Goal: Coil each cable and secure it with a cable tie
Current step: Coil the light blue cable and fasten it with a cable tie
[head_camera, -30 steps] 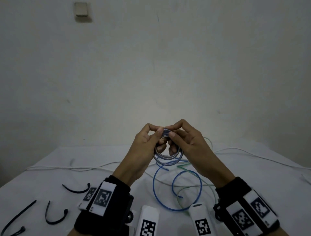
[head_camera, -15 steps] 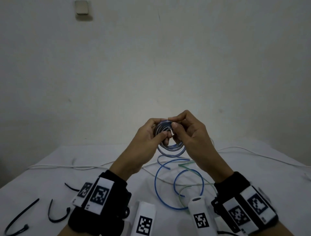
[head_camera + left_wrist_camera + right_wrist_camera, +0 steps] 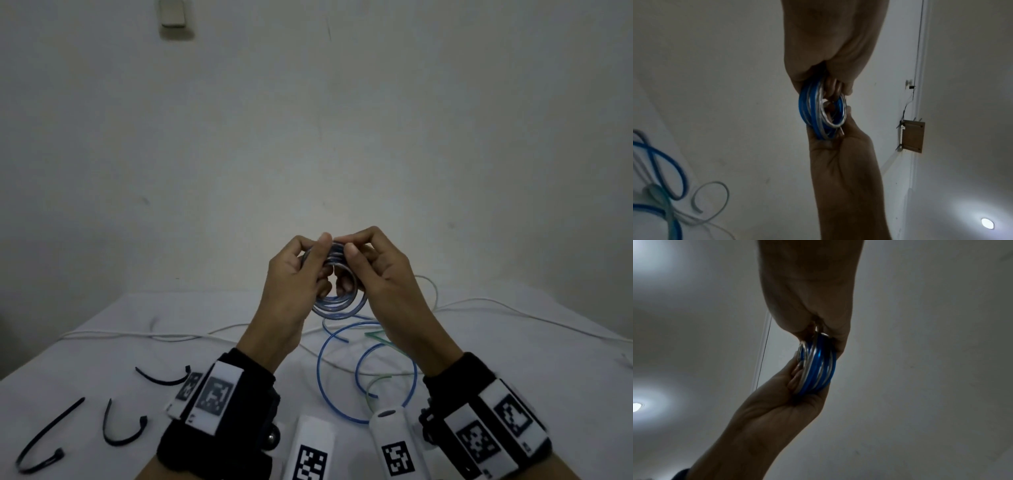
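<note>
Centrally, left hand (image 3: 294,274) and right hand (image 3: 380,270) both pinching blue coil (image 3: 337,301) above counter (image 3: 102,346), loose blue cable (image 3: 368,370) beneath, black cable ties (image 3: 120,428) lying left.

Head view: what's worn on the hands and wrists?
Both hands bare, no gloves. The left wrist band and the right wrist band are black, each carrying white plates printed with black square fiducial markers. Two more white marker blocks sit between the wrists.
</note>
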